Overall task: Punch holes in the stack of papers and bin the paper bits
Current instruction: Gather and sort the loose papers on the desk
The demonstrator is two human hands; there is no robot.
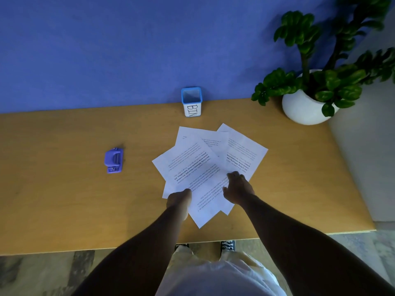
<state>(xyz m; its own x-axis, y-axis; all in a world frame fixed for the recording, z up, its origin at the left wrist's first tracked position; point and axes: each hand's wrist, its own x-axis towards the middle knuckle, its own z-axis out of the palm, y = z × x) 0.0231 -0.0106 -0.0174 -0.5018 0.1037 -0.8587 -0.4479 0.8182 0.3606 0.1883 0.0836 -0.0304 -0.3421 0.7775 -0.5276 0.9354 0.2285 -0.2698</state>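
Clearly the papers (208, 165) lay fanned out on the tabletop (64, 199), too untidy to punch. My left hand (179, 199) gripped their near left edge; my right hand (238, 188) rested on top, fingers curled downward, though whether that grip pinched a sheet I could not tell. Probably I meant to square them. The punch (114, 160) waited well apart to the left, the bin (191, 101) just beyond.

table (64, 199) wood | on it: papers (205, 167), hole punch (114, 160), bin (191, 101), potted plant (303, 107)
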